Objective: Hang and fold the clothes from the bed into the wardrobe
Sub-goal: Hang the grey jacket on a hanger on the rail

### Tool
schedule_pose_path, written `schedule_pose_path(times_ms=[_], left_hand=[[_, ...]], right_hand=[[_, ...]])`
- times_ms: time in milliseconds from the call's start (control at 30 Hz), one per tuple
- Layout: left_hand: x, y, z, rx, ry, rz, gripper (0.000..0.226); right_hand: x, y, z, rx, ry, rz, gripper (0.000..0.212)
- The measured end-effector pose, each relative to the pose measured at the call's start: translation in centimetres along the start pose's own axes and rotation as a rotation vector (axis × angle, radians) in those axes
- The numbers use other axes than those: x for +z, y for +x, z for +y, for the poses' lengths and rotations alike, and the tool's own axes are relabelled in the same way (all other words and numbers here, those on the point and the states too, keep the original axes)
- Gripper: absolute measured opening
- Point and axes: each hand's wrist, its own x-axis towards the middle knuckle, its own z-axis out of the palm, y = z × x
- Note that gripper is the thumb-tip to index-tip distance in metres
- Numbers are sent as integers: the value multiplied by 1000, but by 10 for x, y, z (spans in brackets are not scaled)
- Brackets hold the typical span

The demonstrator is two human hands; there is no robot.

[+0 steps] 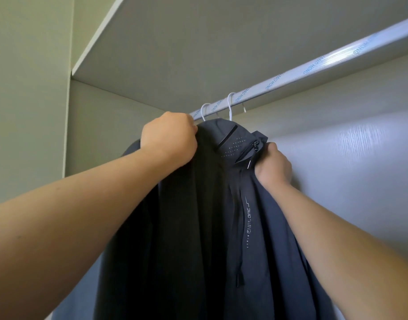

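Observation:
A dark navy jacket (pixel 263 227) with a zip and pale lettering hangs on a white hanger (pixel 230 105) hooked over the wardrobe rail (pixel 314 68). Behind it a second dark garment (pixel 175 227) hangs from another white hanger (pixel 204 110). My left hand (pixel 168 137) grips the dark cloth at the top left, just under the rail. My right hand (pixel 273 165) pinches the jacket's collar edge beside the zip pull. The hangers' shoulders are hidden under the fabric.
A white shelf (pixel 198 42) runs close above the rail. The wardrobe's side wall (pixel 101 125) stands at the left and its back panel (pixel 348 146) at the right. The rail stretches bare toward the upper right.

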Motion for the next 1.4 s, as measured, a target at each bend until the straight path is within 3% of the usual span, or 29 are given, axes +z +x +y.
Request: schedule_pose_path(times_ms=[100, 233, 367, 467, 633, 800, 867, 967, 1400], left_hand=[[13, -1, -19, 62, 23, 67, 36], [22, -3, -28, 52, -22, 33, 40], [31, -7, -29, 50, -18, 62, 43], [38, -9, -30, 33, -24, 91, 44], [49, -8, -34, 83, -7, 168, 42], [57, -7, -37, 126, 5, 208, 40], [60, -7, -39, 126, 7, 212, 40], [64, -7, -43, 129, 3, 224, 40], [92, 6, -82, 205, 3, 308, 54]], right_hand=[[2, 7, 7, -27, 119, -9, 16], [8, 2, 31, 7, 321, -27, 34], [24, -30, 74, 23, 245, 110, 39], [39, -58, 97, -106, 78, 248, 44], [49, -62, 98, -40, 0, 314, 27], [41, -39, 92, 220, 163, 300, 32], [35, -31, 95, 303, 190, 212, 36], [28, -23, 108, 252, 329, 71, 24], [-17, 23, 124, 79, 376, -17, 23]])
